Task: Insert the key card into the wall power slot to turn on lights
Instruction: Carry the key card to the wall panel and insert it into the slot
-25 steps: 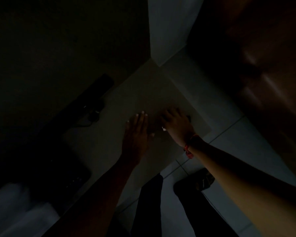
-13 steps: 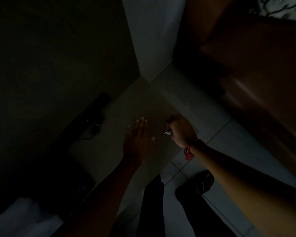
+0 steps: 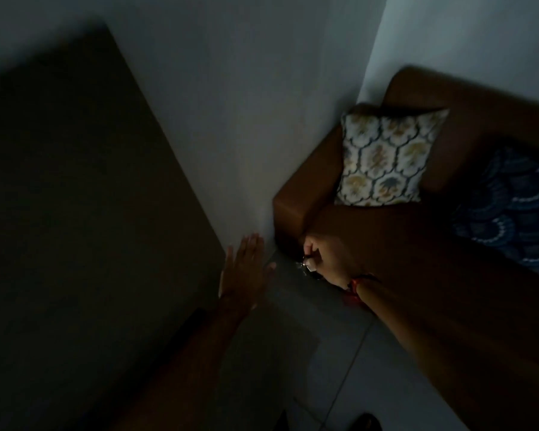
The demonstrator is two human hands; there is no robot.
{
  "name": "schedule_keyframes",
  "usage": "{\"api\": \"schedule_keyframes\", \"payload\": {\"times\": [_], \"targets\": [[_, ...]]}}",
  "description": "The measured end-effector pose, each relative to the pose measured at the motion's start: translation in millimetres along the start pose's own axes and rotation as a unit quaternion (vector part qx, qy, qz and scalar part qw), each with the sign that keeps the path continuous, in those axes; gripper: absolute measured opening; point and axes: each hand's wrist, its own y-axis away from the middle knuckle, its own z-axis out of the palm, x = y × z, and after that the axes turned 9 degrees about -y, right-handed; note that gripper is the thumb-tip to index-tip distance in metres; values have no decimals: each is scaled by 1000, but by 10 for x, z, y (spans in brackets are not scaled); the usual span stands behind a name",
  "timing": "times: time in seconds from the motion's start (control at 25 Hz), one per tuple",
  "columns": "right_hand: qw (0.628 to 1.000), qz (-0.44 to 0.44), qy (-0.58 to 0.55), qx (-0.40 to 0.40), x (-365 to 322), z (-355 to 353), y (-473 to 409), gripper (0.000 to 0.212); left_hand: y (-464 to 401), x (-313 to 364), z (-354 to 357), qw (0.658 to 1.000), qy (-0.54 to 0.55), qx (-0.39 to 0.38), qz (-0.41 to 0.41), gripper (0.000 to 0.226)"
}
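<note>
The room is very dark. My right hand [image 3: 327,259] is closed into a fist in front of the sofa arm, a red band at its wrist. It grips a small dark item with a shiny metal bit [image 3: 306,266] poking out below the fingers, which I take for the key card; its shape is hard to make out. My left hand [image 3: 246,269] is held flat with the fingers together and stretched out, holding nothing, a short way left of the right hand. No wall power slot is in view.
A brown sofa [image 3: 296,209] stands against the white wall [image 3: 230,104], with a patterned cushion [image 3: 383,160] and a blue cushion [image 3: 510,209] on it. A large dark panel [image 3: 75,181] fills the left. Grey floor tiles [image 3: 324,337] lie below, with dark shoes [image 3: 366,423] at the bottom edge.
My right hand has closed around the small item and lifted it off the low surface. The view has swung up from that surface to the wall and sofa. My left hand stays flat.
</note>
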Motion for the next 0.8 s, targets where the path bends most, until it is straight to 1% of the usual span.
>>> {"api": "schedule_keyframes", "payload": {"times": [0.16, 0.36, 0.52, 0.6, 0.68, 0.8], "targets": [[995, -48, -34, 85, -656, -1210, -58, 23, -432, 48, -1384, 994, 29, 100, 33, 69], [977, -94, -27, 189, -1277, -2827, 154, 14, -837, 561, -3195, 967, 7, 238, 85, 70], [953, -111, 34, 279, -1523, -4118, 620, 9, -943, 1255, -4387, 937, 3, 321, 135, 71], [935, -95, 44, 340, -1541, -4699, 944, 10, -923, 1683, -4861, 920, 0, 357, 165, 72], [919, -72, 40, 385, -1494, -5195, 1273, 10, -884, 2138, -5253, 902, 2, 387, 189, 72], [903, -53, 52, 423, -1324, -5817, 1807, 11, -776, 2878, -5695, 879, 8, 421, 225, 71]]}}
